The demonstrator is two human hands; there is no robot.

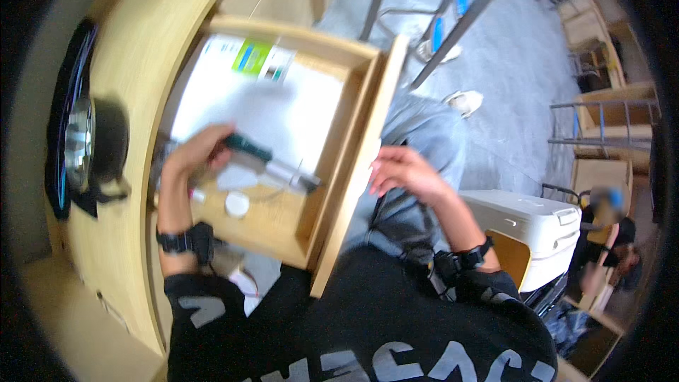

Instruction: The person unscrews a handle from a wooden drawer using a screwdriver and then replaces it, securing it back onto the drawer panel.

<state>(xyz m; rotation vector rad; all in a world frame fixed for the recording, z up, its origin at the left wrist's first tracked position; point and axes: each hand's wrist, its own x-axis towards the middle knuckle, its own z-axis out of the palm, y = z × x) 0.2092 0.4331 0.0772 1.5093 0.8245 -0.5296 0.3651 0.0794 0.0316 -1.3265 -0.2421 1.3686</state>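
Observation:
A wooden drawer (283, 251) stands pulled out in front of me. Over it, my left hand (201, 150) is closed round the end of a tool with a dark green handle (247, 147). The tool's grey, metallic-looking far part ends in a dark tip; motion blur hides its exact kind. White paper or board (311, 102) covers much of the drawer's bottom. A green-and-white card (253, 58) lies at its far end, and a round white piece (237, 204) at the near end. My right hand (407, 173) is at the drawer's front panel (359, 180), fingers apart, seemingly touching its edge.
A wooden desk top (131, 35) runs along the left, with a dark screen-like device (67, 120) and a shiny rounded object (79, 143) on it. A white case (534, 223) stands to my right. Metal legs (467, 18) rise beyond the drawer; another person (615, 240) is far right.

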